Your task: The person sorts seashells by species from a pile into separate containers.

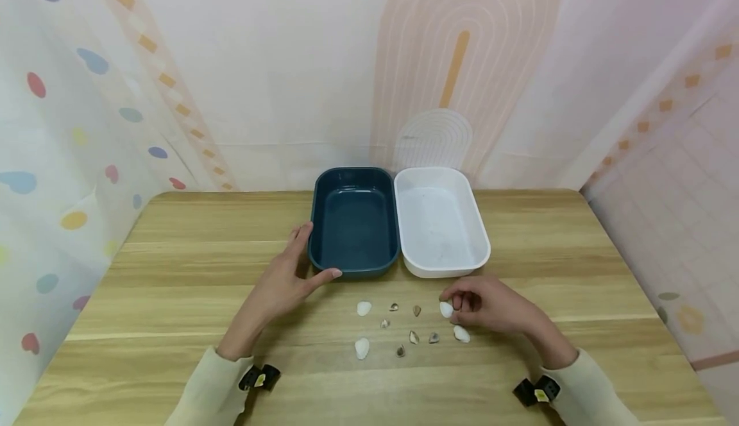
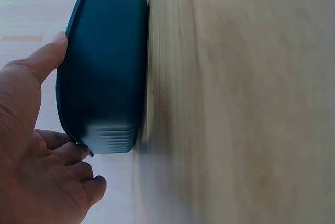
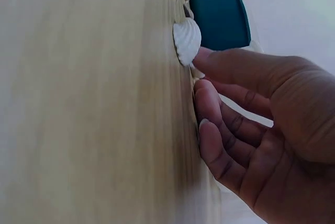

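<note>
Left hand is spread wide around the near-left corner of the dark teal rectangular plastic tub: thumb along the near rim, fingers up the left wall. The left wrist view confirms the thumb tip is on the rim and the fingers are loosely bent at the corner, no real clamp.

Right hand sits at 5 o'clock from the teal tub, just in front of the white rectangular plastic tub. Fingers are curled in narrow, fingertips on a white scallop shell that lies on the light wooden table. In the right wrist view the thumb tip touches the shell's edge and the shell is flat on the wood; can't tell whether it's pinched or just touched.

The two tubs stand side by side, walls touching, at 12 o'clock from the shells; the white one is at 3 o'clock of the teal.

Second white shell lies just under the right hand at 6 o'clock. Two more white shells are on the left side of the cluster, and small brown-grey shells are scattered between them.
</note>
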Available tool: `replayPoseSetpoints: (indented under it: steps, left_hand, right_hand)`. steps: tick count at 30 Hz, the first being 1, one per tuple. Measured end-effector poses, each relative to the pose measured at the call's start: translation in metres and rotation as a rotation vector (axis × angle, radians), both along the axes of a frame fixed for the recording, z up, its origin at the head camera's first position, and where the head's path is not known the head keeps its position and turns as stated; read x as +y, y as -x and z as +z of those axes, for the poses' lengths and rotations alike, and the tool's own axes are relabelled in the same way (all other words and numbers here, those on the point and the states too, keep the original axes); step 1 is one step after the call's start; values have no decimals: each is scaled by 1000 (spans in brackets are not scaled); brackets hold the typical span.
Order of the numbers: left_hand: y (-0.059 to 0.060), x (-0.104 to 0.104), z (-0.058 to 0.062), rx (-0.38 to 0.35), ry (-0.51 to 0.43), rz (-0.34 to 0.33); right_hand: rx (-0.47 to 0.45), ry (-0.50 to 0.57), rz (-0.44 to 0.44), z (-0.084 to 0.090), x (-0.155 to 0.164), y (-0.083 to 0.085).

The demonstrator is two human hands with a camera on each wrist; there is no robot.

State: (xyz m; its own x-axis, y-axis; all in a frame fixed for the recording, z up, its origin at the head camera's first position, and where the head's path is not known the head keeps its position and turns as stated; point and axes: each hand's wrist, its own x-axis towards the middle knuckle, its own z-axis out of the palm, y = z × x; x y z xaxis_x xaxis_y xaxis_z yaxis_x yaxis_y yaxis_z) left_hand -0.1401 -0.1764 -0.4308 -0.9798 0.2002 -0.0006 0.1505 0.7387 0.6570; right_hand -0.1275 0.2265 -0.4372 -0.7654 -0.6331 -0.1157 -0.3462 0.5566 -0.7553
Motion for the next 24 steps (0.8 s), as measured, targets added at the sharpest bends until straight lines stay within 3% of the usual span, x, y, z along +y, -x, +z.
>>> replayPoseSetpoints:
  steps: [6, 24]
  left_hand:
    - [-1, 2, 0, 3, -3, 4]
    - [0, 8, -2, -1, -19, 1]
  right_hand:
    - [-22, 0, -20, 0, 0, 0]
    - [28, -5, 26, 6, 0, -7]
